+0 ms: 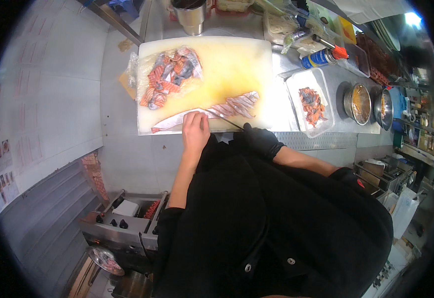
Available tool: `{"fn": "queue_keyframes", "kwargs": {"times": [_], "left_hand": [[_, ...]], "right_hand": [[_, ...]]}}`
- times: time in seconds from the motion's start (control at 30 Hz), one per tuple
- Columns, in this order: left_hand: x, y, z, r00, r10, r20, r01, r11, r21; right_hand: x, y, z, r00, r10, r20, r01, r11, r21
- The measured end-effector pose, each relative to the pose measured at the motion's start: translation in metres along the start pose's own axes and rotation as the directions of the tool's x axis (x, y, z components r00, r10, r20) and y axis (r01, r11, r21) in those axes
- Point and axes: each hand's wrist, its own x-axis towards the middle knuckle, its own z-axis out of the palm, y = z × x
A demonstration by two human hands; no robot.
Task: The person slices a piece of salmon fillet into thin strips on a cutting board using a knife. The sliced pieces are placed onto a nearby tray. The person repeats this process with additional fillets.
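Observation:
On a white cutting board (pixel 235 63) lies a long strip of skin-on salmon (pixel 172 120), its right part cut into slanting slices (pixel 241 104). My bare left hand (pixel 195 128) holds the strip down with bent fingers near its middle. In a black glove, my right hand (pixel 261 140) grips the handle of a kitchen knife (pixel 226 121). The blade slants up and left across the fish, its tip just right of my left fingers. At the board's upper left, a heap of salmon pieces and skin (pixel 172 76) rests on clear plastic wrap (pixel 192 85).
Right of the board stands a clear plastic tub (pixel 328 83) holding salmon scraps (pixel 312 106). Beyond it are two metal bowls, one film-covered (pixel 357 104), the other farther right (pixel 384 110). A blue gas torch (pixel 319 59) lies behind the tub. A metal container (pixel 190 18) stands behind the board.

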Motion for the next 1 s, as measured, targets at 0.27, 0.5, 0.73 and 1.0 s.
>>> {"fn": "queue_keyframes", "kwargs": {"times": [0.27,0.5,0.73,1.0], "left_hand": [[0.009,-0.005,-0.009,0.999,0.015,0.039,-0.018,0.997,0.074],[0.002,-0.008,-0.006,1.0,-0.007,-0.015,0.007,1.0,-0.012],[0.001,-0.011,-0.012,1.0,-0.022,0.011,0.021,0.999,0.025],[0.0,-0.016,-0.012,0.997,0.028,-0.067,-0.031,0.998,-0.057]], "right_hand": [[0.092,-0.075,0.005,0.934,-0.206,-0.291,0.233,0.971,0.062],[0.049,-0.068,-0.022,1.0,0.019,-0.024,-0.016,0.994,0.109],[0.081,-0.081,0.0,0.992,-0.095,-0.087,0.103,0.99,0.096],[-0.016,0.001,0.002,1.0,0.009,0.014,-0.009,0.999,-0.044]]}}
